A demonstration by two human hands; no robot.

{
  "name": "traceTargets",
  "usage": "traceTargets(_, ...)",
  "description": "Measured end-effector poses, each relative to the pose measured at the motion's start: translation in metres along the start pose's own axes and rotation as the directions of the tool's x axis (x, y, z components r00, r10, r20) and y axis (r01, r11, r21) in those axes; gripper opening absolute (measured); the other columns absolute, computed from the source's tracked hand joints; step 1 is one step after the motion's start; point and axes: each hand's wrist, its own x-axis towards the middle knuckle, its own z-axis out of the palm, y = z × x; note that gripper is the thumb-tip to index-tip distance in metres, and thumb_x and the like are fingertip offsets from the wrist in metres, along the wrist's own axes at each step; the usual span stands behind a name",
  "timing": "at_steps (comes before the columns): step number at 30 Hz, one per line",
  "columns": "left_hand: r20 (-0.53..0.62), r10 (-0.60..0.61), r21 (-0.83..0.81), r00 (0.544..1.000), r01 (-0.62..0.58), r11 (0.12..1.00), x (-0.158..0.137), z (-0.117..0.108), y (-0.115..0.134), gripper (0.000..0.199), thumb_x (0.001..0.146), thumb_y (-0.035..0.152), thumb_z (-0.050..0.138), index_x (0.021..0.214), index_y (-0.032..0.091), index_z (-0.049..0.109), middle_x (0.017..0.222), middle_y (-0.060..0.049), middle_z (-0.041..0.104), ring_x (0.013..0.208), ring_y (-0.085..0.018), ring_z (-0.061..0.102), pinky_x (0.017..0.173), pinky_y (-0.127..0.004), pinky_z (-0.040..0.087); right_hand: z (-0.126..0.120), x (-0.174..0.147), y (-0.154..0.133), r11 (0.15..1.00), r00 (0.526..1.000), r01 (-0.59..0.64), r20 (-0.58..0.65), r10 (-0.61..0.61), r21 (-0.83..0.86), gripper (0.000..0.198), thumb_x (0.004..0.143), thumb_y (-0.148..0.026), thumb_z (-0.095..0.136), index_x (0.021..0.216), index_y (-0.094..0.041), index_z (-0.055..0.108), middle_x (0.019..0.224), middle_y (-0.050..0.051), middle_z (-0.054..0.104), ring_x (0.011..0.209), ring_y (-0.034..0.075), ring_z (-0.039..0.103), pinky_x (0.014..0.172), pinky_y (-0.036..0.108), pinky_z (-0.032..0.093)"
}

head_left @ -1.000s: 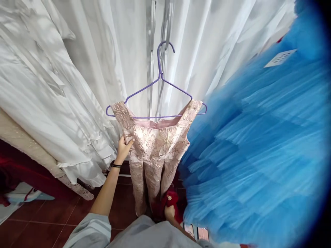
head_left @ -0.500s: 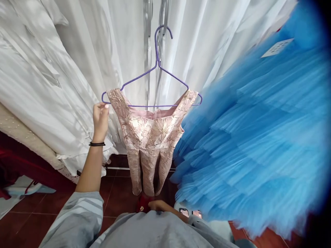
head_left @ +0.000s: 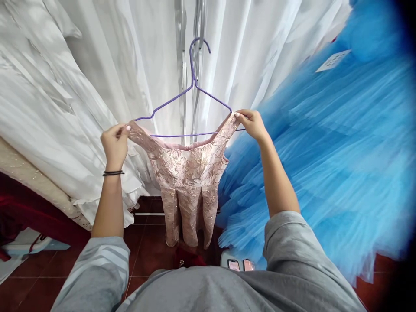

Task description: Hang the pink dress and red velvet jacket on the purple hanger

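Note:
A pink and gold brocade dress (head_left: pixel 188 169) hangs in front of me on a purple wire hanger (head_left: pixel 194 82). My left hand (head_left: pixel 116 145), with black bands at its wrist, pinches the dress's left shoulder strap near that end of the hanger, which is hidden. My right hand (head_left: pixel 252 123) pinches the other strap at the hanger's right shoulder; a bit of the bar's end shows below it. The hook overlaps a metal pole in view; I cannot tell whether it rests on anything.
White gowns (head_left: pixel 97 65) hang behind and to the left. A blue tulle dress (head_left: pixel 318 164) fills the right side. Below are a red tiled floor (head_left: pixel 146 247), a dark red cloth (head_left: pixel 190 258) and a phone (head_left: pixel 233 264) on a pale surface.
My right hand has risen from near my waist to the right strap and grips it. My left hand has moved left and pulls the left strap outward over the hanger's end.

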Motion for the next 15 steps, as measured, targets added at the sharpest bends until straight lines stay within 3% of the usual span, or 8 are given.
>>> traceTargets(2, -0.078, -0.174, -0.096, 0.982, 0.166, 0.981, -0.023, -0.005, -0.022, 0.025, 0.086, 0.036, 0.069, 0.092, 0.011, 0.071, 0.078, -0.001, 0.066, 0.073, -0.013, 0.058, 0.080, -0.033, 0.053, 0.005, -0.004, 0.004, 0.995, 0.999, -0.047, 0.014, 0.046, 0.089, 0.047, 0.087, -0.059, 0.062, 0.084, -0.013, 0.070, 0.069, 0.002, 0.062, 0.067, 0.012, 0.056, 0.067, 0.026, 0.049)
traceTargets(4, -0.067, -0.343, -0.182, 0.937, 0.326, 0.928, -0.056, 0.000, -0.044, 0.026, 0.086, 0.038, 0.065, 0.092, 0.013, 0.066, 0.078, -0.002, 0.064, 0.065, -0.012, 0.055, 0.071, -0.034, 0.054, 0.018, -0.015, 0.008, 0.969, 0.986, -0.168, 0.046, 0.162, 0.179, 0.043, 0.084, -0.056, 0.067, 0.079, -0.014, 0.069, 0.064, 0.000, 0.060, 0.062, 0.011, 0.053, 0.060, 0.024, 0.045)
traceTargets(6, 0.059, -0.466, -0.231, 0.883, 0.466, 0.854, -0.099, 0.014, -0.060, 0.030, 0.083, 0.042, 0.064, 0.098, 0.016, 0.061, 0.090, -0.006, 0.067, 0.068, -0.014, 0.059, 0.064, -0.032, 0.055, 0.036, -0.029, 0.014, 0.922, 0.955, -0.298, 0.069, 0.290, 0.246, 0.036, 0.084, -0.050, 0.067, 0.075, -0.015, 0.066, 0.060, -0.001, 0.057, 0.060, 0.010, 0.049, 0.059, 0.024, 0.043)
traceTargets(9, 0.276, -0.530, -0.205, 0.802, 0.588, 0.782, -0.172, 0.042, -0.075, 0.035, 0.072, 0.041, 0.069, 0.098, 0.019, 0.062, 0.103, -0.010, 0.069, 0.079, -0.020, 0.065, 0.062, -0.035, 0.058, 0.067, -0.058, 0.031, 0.865, 0.908, -0.403, 0.017, 0.418, 0.298, 0.027, 0.083, -0.043, 0.066, 0.071, -0.019, 0.063, 0.059, -0.001, 0.053, 0.062, 0.012, 0.042, 0.062, 0.026, 0.042)
traceTargets(11, 0.423, -0.554, -0.122, 0.717, 0.651, 0.749, -0.220, 0.054, -0.081, 0.027, 0.065, 0.036, 0.071, 0.088, 0.022, 0.065, 0.094, -0.009, 0.069, 0.083, -0.024, 0.066, 0.069, -0.039, 0.058, 0.089, -0.090, 0.043, 0.831, 0.874, -0.455, -0.020, 0.486, 0.320, 0.021, 0.078, -0.041, 0.068, 0.072, -0.021, 0.064, 0.064, 0.001, 0.057, 0.066, 0.014, 0.043, 0.066, 0.027, 0.043)
traceTargets(13, 0.499, -0.605, -0.005, 0.620, 0.701, 0.714, -0.265, 0.056, -0.084, 0.019, 0.060, 0.029, 0.072, 0.075, 0.024, 0.062, 0.087, -0.007, 0.068, 0.093, -0.028, 0.066, 0.087, -0.043, 0.056, 0.113, -0.136, 0.049, 0.772, 0.827, -0.523, -0.003, 0.562, 0.362, 0.019, 0.074, -0.040, 0.071, 0.079, -0.023, 0.065, 0.075, 0.003, 0.064, 0.071, 0.017, 0.048, 0.068, 0.030, 0.045)
traceTargets(15, 0.538, -0.688, 0.143, 0.487, 0.751, 0.644, -0.305, 0.047, -0.082, 0.019, 0.061, 0.028, 0.074, 0.065, 0.025, 0.055, 0.080, -0.004, 0.064, 0.100, -0.032, 0.065, 0.094, -0.046, 0.052, 0.139, -0.192, 0.044, 0.688, 0.765, -0.609, 0.062, 0.641, 0.394, 0.021, 0.069, -0.037, 0.075, 0.079, -0.023, 0.064, 0.078, 0.004, 0.066, 0.074, 0.019, 0.054, 0.070, 0.032, 0.048)
